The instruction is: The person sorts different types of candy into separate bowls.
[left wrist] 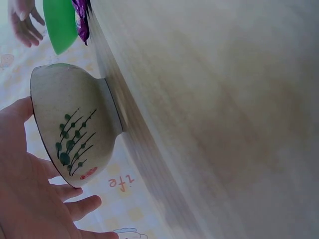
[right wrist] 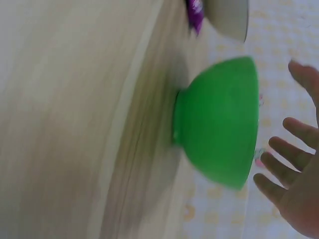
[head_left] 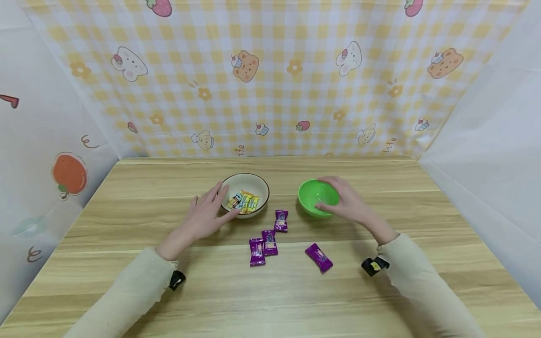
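A cream bowl with a dark rim (head_left: 263, 180) stands on the table, with several small yellow and blue wrapped candies (head_left: 249, 202) inside. Over its left side is my left hand (head_left: 204, 217), thumb and fingers spread at the rim; whether they touch it I cannot tell. The left wrist view shows green sprigs painted on the bowl's outer wall (left wrist: 82, 124). To the right stands a green bowl (head_left: 314, 193). My right hand (head_left: 350, 203) hovers at its right side, and in the right wrist view the spread fingers are apart from the green bowl (right wrist: 219, 119).
Several purple wrapped candies lie on the wooden table (head_left: 203, 300): one (head_left: 281, 220) between the bowls, two side by side (head_left: 257, 252) nearer me, and another (head_left: 319, 257) in front of the green bowl. A yellow checked cloth (head_left: 270, 103) hangs behind the table.
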Tool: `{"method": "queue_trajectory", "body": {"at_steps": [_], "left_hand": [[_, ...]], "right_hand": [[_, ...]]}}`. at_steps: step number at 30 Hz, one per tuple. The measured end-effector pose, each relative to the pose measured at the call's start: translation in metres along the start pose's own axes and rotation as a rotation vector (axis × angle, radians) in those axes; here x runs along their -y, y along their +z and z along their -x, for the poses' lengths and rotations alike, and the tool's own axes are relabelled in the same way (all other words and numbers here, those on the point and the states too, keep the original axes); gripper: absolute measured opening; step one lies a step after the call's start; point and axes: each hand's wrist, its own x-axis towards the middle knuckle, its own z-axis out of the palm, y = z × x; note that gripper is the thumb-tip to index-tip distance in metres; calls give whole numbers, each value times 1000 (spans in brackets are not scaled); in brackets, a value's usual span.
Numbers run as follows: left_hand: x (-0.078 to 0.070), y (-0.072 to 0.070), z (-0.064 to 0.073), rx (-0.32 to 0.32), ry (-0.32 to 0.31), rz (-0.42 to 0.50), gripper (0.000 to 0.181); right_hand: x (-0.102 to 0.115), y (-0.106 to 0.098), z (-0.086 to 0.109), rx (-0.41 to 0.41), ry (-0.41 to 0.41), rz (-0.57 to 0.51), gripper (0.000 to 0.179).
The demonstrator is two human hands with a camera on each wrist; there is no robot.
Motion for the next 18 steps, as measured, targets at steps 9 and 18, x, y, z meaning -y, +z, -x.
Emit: {"method": "queue_trajectory", "body": {"at_steps": [9, 18], "left_hand": [[0, 0, 0, -13, 4, 0, 83], [-3, 1, 0, -157, 55, 41, 78]], "right_hand": [[-20, -2, 11, 57, 41, 129, 85], [-24, 0, 17, 85, 47, 149, 86]]}}
